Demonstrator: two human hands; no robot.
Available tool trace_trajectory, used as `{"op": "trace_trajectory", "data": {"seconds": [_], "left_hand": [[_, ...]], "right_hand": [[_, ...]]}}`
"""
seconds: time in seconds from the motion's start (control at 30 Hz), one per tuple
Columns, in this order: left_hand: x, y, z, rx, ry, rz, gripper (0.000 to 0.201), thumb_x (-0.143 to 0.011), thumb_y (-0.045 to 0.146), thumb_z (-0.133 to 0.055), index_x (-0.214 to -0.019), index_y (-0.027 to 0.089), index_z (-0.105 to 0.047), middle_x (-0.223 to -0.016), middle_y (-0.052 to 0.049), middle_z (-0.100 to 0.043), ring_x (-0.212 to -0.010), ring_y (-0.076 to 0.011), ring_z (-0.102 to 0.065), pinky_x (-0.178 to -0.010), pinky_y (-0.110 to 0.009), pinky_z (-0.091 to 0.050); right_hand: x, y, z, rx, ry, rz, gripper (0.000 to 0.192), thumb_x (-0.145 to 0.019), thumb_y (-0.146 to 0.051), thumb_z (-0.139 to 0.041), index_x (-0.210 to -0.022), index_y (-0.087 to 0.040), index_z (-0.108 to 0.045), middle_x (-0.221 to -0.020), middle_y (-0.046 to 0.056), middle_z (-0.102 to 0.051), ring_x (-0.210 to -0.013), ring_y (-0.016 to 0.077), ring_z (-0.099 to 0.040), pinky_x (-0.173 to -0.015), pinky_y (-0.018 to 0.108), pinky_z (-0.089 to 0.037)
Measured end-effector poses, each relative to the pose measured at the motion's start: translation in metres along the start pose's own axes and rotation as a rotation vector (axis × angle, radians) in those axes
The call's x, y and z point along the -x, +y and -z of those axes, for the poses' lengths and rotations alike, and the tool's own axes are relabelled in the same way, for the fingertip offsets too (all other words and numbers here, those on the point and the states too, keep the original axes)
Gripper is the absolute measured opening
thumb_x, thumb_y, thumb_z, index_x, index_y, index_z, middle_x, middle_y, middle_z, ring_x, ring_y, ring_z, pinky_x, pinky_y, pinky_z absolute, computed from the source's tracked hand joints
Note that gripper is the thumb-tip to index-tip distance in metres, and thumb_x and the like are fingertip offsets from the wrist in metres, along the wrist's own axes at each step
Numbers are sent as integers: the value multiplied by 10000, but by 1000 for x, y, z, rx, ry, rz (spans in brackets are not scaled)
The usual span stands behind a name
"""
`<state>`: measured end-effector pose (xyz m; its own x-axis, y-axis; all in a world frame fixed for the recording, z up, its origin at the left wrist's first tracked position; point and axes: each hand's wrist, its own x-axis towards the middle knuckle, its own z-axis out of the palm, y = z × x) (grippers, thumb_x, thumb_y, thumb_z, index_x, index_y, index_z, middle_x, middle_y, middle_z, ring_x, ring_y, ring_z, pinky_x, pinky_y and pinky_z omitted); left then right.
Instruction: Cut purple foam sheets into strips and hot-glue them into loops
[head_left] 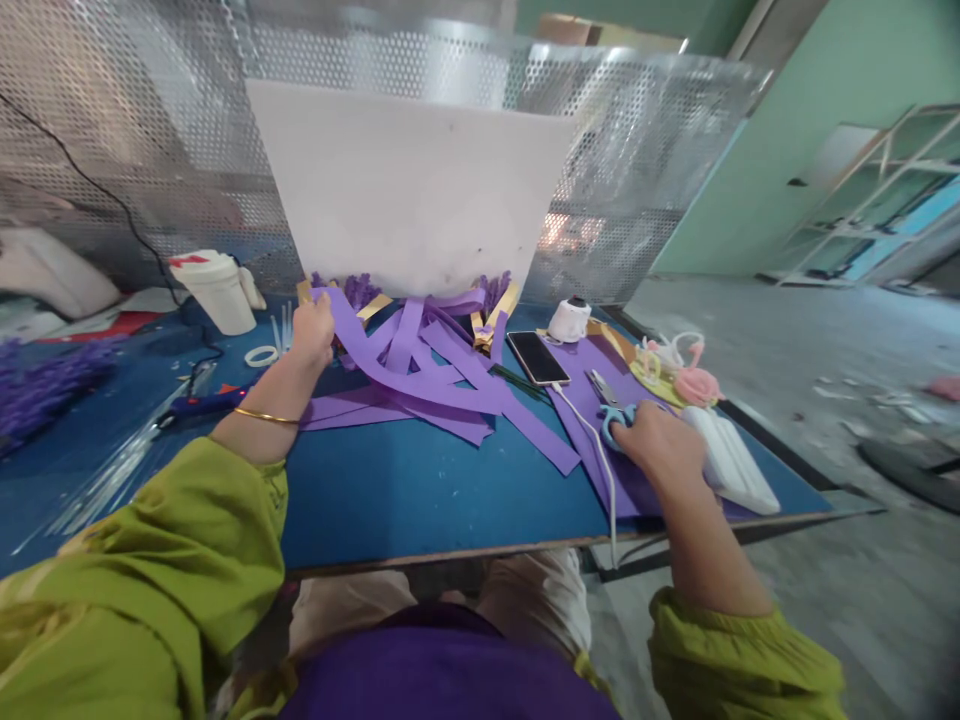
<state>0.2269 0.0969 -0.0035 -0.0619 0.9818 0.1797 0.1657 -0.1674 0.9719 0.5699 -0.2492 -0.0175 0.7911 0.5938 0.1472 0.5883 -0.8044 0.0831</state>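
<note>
My left hand point(313, 330) is closed at the back of the blue table, pinching one end of a long purple strip point(409, 385) that droops toward the right. More purple strips point(536, 430) lie crossed in a loose pile beneath and beside it. On the right, my right hand point(664, 447) is closed around the light blue handles of a pair of scissors point(609, 412). The blades point away from me over a purple sheet point(581, 375). Part of the handles is covered by my fingers.
A white board point(412, 190) stands behind the pile, with purple flower sprigs point(360, 290) at its foot. A phone point(538, 358) with a white cable point(604, 460) lies near the scissors. Left are a glue gun point(202, 402), clear sticks point(112, 480) and a white cup point(217, 290).
</note>
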Motion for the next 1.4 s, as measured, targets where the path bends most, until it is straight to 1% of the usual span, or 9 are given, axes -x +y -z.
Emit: {"op": "trace_trajectory", "data": {"seconds": [0.07,0.2,0.4,0.5,0.6,0.73,0.9,1.23,1.4], "left_hand": [[-1,2,6,-229,90,-34,362,-981,345,-387,-1017,101,-651,-1003,-172,-709,-979,-278,-682,-804,-384,-548],[1,15,24,-506,18,-122,253,-836,372,-629,-737,144,-679,-893,-155,-728,-1055,-359,-662,-886,-410,-506],[11,37,44,-951,47,-332,143,-750,288,-696,-839,184,-739,-1014,-148,-741,-1116,-404,-633,-919,-475,-482],[17,46,45,-803,35,-382,208,-734,207,-708,-937,170,-731,-1092,-146,-728,-1204,-405,-581,-1028,-516,-418],[25,53,46,-546,-24,-330,225,-737,149,-728,-960,137,-694,-978,-102,-731,-1086,-333,-641,-1011,-471,-454],[39,60,56,-57,-163,-89,219,-853,69,-630,-1066,106,-598,-742,10,-664,-731,-148,-649,-837,-360,-547],[50,63,86,157,-241,45,150,-942,57,-549,-1028,173,-588,-800,32,-686,-704,-79,-633,-862,-335,-547],[55,51,114,17,-205,64,129,-847,2,-638,-812,126,-622,-687,18,-645,-641,-99,-573,-731,-264,-485],[86,79,113,-41,-660,-200,100,-793,61,-683,-853,140,-672,-739,-48,-681,-616,-183,-652,-567,-276,-525]], "right_hand": [[2,-1,1,41,-17,37,457,-930,-402,-473,-1120,-44,-685,-1049,257,-729,-982,381,-709,-742,410,-500],[9,-3,13,107,-49,114,374,-924,-313,-483,-1056,-56,-721,-1049,264,-729,-981,368,-713,-748,401,-503],[38,-37,34,-5,180,346,344,-974,-356,-477,-1134,-135,-687,-1089,178,-723,-952,305,-706,-736,346,-487],[52,-77,33,-176,147,673,371,-986,-398,-487,-1246,-180,-638,-1188,127,-701,-1049,260,-677,-836,318,-482],[58,-115,26,-195,62,864,470,-965,-452,-531,-1325,-153,-570,-1236,139,-675,-1102,261,-649,-884,314,-477],[56,-139,16,-151,36,916,394,-960,-347,-543,-1277,-115,-575,-1257,173,-658,-1129,277,-629,-914,329,-468],[55,-138,9,-134,34,907,314,-997,-279,-456,-1226,-131,-610,-1259,170,-658,-1108,263,-641,-892,321,-474],[54,-138,7,-102,3,914,292,-1006,-241,-425,-1080,-111,-675,-1127,167,-711,-997,259,-691,-831,301,-483],[59,-138,25,-218,38,900,406,-962,-375,-567,-1292,-141,-593,-1313,156,-650,-1154,270,-648,-943,322,-483]]}}
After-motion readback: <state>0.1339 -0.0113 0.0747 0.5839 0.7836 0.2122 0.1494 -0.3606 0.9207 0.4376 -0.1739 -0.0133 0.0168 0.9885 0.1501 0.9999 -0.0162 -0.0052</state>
